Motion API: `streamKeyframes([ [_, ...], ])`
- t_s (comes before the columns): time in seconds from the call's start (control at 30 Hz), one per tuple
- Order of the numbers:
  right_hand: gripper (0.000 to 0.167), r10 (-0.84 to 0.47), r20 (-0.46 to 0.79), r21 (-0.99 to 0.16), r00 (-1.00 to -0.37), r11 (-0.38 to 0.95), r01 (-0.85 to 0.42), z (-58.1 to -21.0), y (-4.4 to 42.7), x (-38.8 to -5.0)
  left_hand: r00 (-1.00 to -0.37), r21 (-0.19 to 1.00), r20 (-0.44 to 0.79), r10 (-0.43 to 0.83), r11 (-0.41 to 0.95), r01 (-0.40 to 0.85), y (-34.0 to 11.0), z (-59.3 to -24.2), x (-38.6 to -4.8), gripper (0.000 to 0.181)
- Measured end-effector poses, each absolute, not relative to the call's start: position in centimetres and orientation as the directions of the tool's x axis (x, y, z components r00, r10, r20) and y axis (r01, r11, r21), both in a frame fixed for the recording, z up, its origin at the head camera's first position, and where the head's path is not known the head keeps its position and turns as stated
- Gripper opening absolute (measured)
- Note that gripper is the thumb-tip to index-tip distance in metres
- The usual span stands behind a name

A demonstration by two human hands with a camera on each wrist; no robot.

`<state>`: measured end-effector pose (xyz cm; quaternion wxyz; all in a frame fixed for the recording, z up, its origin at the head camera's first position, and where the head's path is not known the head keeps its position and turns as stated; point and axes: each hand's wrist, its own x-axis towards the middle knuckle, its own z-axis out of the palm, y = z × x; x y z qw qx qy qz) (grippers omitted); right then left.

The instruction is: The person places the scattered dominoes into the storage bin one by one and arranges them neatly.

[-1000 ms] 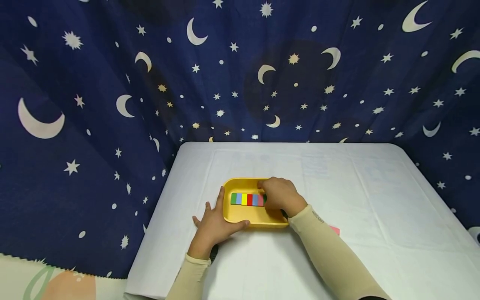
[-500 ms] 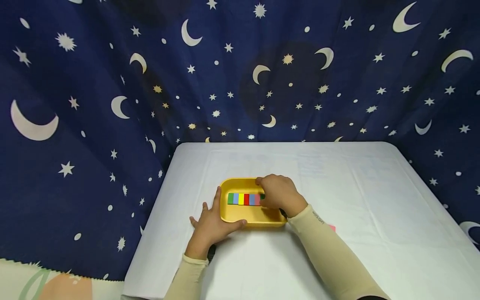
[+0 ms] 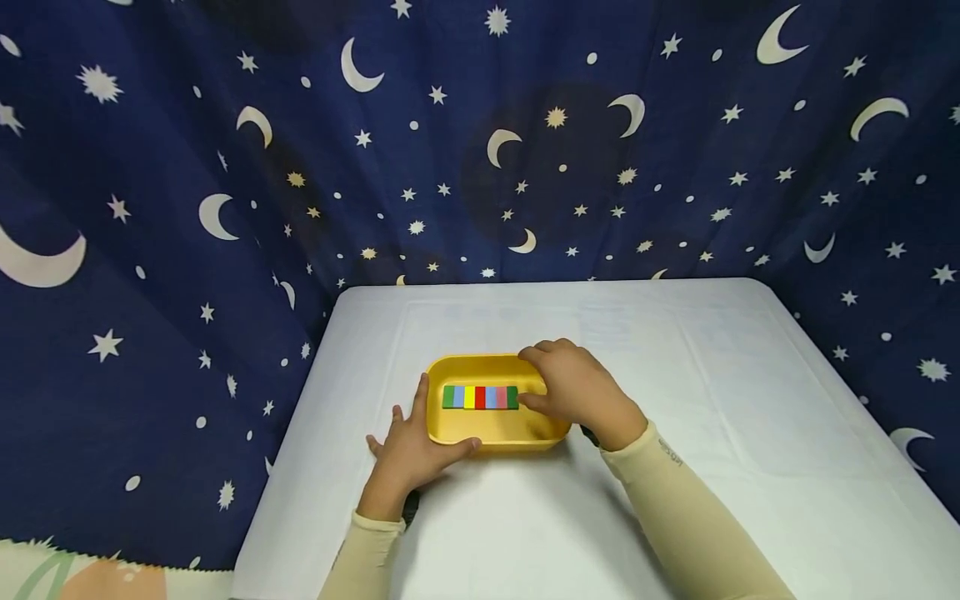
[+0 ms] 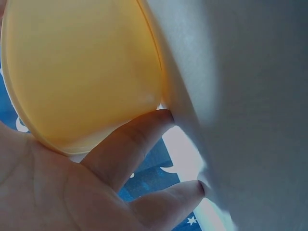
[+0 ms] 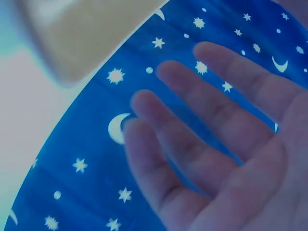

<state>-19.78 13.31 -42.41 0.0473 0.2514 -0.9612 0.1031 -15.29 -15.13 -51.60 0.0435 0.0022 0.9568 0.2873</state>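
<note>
A yellow tray point(image 3: 491, 433) sits on the white table, with a row of small coloured blocks point(image 3: 480, 397) side by side in it. The row runs green, blue, yellow, red, blue, pink, green from left to right. My left hand point(image 3: 408, 454) spreads around the tray's left end, thumb along the near side and straight fingers touching its wall; the tray point(image 4: 86, 72) fills much of the left wrist view. Over the tray's right end is my right hand point(image 3: 577, 387), its thumb near the last green block. Nothing shows in its loosely extended fingers in the right wrist view.
The table point(image 3: 712, 400) is covered by a white cloth and stretches to the right of and behind the tray. A dark blue curtain point(image 3: 420, 150) with moons and stars hangs at the back and sides. My right forearm point(image 3: 697, 508) crosses the near right.
My right hand has come off the right end of the block row and drawn back to the right, uncovering the last green block. The left hand keeps its place at the tray. The view has shifted slightly.
</note>
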Motion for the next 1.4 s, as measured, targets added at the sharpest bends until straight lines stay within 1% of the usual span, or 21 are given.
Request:
streamKeyframes([
  [0.23, 0.085, -0.428, 0.242, -0.248, -0.871, 0.84, -0.482, -43.4, 17.5, -17.2, -0.994, 0.569, -0.107, 0.027, 0.822, -0.039, -15.2, -51.7, -15.2, 0.147],
  [0.33, 0.09, -0.403, 0.264, -0.252, -0.876, 0.848, -0.466, -44.2, 19.5, -16.6, -0.995, 0.569, -0.099, 0.023, 0.822, -0.038, -15.2, -51.6, -15.3, 0.147],
  [0.53, 0.095, -0.336, 0.249, -0.234, -0.908, 0.889, -0.393, -46.1, 23.0, -15.9, -0.995, 0.565, -0.091, 0.027, 0.824, -0.029, -15.2, -51.7, -15.4, 0.146],
  [0.67, 0.1, -0.292, 0.24, -0.252, -0.926, 0.902, -0.35, -47.2, 24.6, -15.7, -0.996, 0.567, -0.084, 0.022, 0.823, -0.03, -15.3, -51.6, -15.4, 0.147],
  [0.9, 0.107, -0.236, 0.242, -0.303, -0.941, 0.903, -0.304, -49.0, 26.3, -15.9, -0.996, 0.564, -0.085, 0.02, 0.825, -0.032, -15.4, -51.5, -15.2, 0.147],
  [1.13, 0.114, -0.19, 0.232, -0.351, -0.954, 0.898, -0.264, -50.8, 27.0, -15.5, -0.997, 0.543, -0.078, 0.025, 0.839, -0.022, -15.5, -51.6, -15.1, 0.146],
  [1.4, 0.118, -0.212, 0.202, -0.358, -0.956, 0.893, -0.274, -51.1, 27.2, -16.1, -0.997, 0.553, -0.072, 0.016, 0.833, -0.027, -15.2, -51.8, -15.5, 0.146],
])
